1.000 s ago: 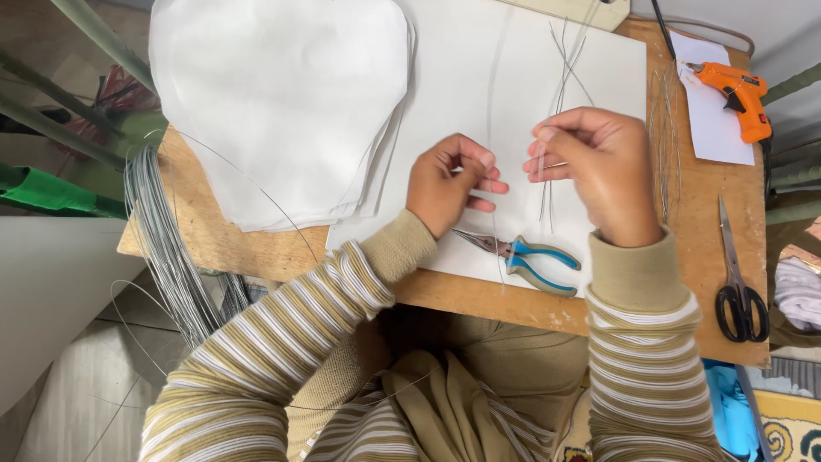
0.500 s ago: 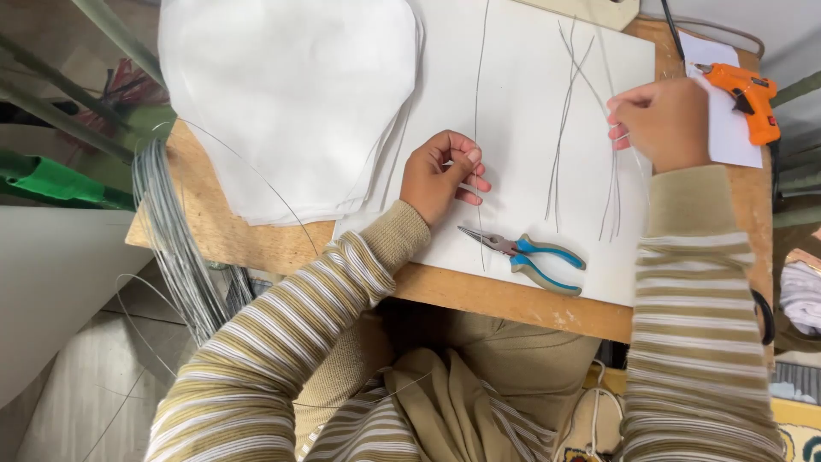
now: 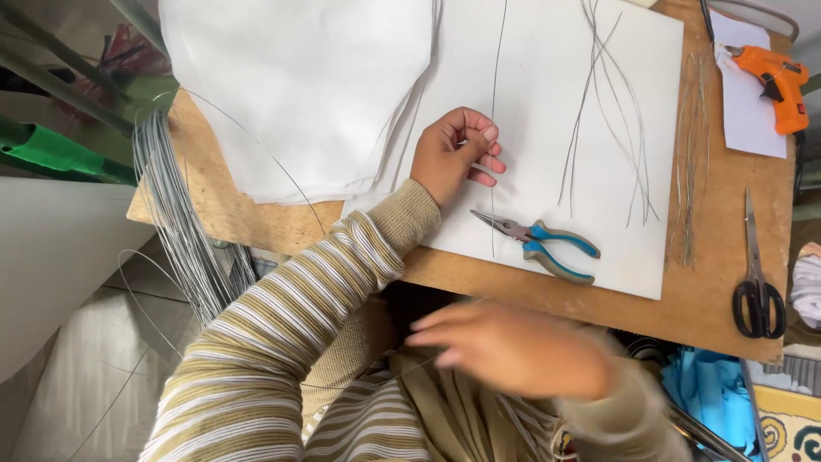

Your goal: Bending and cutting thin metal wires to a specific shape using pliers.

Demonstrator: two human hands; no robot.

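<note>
Wire (image 3: 493,128) is what I have in hand: one long thin straight length, lying up and down the white sheet (image 3: 547,51) on the desk (image 3: 727,282), pinned under my left hand (image 3: 453,154). That hand is curled nearly closed, thumb and fingertips pinching the wire about midway along it. My right hand (image 3: 513,346) is off the desk, down over my lap and blurred; it looks loosely open with fingers stretched out, but I cannot tell whether it has anything in it.

As I judge it, the work is somewhere in the middle. A loose batch of cut wires (image 3: 607,111) lies fanned out on the sheet to the right of my wire, well apart from it, and a few more thin pieces (image 3: 688,154) rest on the bare wood beside the sheet. The big coil of wire (image 3: 175,222) hanging off the left edge of the desk looks far from used up. Blue-handled pliers (image 3: 539,239) lie just below my left hand, their tips touching or crossing the wire. White fabric (image 3: 299,85) is piled at the top left, untouched by either hand.
</note>
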